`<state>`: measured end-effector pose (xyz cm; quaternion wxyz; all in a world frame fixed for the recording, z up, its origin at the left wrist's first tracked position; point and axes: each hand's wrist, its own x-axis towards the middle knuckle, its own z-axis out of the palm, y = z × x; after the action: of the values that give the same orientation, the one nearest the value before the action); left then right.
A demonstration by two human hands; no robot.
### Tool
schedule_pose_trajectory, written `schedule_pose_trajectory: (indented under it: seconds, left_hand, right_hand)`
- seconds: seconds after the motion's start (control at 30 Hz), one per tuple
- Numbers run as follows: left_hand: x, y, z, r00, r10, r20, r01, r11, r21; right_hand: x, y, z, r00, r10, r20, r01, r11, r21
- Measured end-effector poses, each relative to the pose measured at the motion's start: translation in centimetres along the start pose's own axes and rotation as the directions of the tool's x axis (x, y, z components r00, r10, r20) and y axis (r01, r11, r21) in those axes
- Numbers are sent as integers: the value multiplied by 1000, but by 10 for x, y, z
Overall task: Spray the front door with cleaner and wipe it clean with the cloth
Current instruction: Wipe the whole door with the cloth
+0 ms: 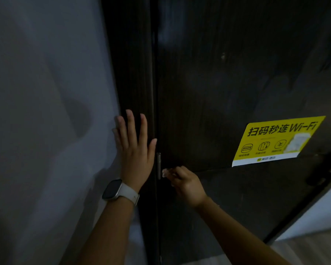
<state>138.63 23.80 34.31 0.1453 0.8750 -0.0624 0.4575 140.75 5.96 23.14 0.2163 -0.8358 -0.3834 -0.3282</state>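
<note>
- Left hand (135,148): fingers spread, flat on the door frame (130,73).
- Right hand (183,183): pinches the cloth (165,172) beside the hinge (158,165); short, firm strokes suit this door (227,83) edge.

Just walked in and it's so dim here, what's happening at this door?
A person is wiping the dark front door. The right hand has a small light cloth bunched in its grip and presses it at the door's edge, beside the metal hinge. The left hand, with a white smartwatch on its wrist, lies flat and open against the door frame. A yellow Wi-Fi sticker sits further right. No spray bottle is in view.
</note>
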Motion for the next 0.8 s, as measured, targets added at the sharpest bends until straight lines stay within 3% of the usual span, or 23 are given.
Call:
schedule_pose_trajectory:
  seconds: [0.17, 0.3, 0.5, 0.6, 0.8]
  left_hand:
    - [-9, 21, -1, 999, -45, -3, 45, 999, -27]
    - [-21, 55, 13, 990, 104, 92, -105, 994, 12]
    - [13, 127, 38, 978, 192, 83, -185, 978, -93]
    - [39, 151, 46, 981, 190, 48, -186, 979, -81]
    - [62, 172, 68, 992, 113, 51, -116, 991, 65]
  right_hand:
    - [-30, 37, -32, 995, 93, -40, -96, 994, -55]
    - [-64, 80, -73, 952, 283, -113, -293, 953, -75]
    - [-71, 112, -93, 969, 190, -158, -203, 977, -70]
    - [-43, 119, -112, 956, 141, -259, -165, 983, -75]
    - [37, 125, -162, 825, 97, -557, -143, 989, -39]
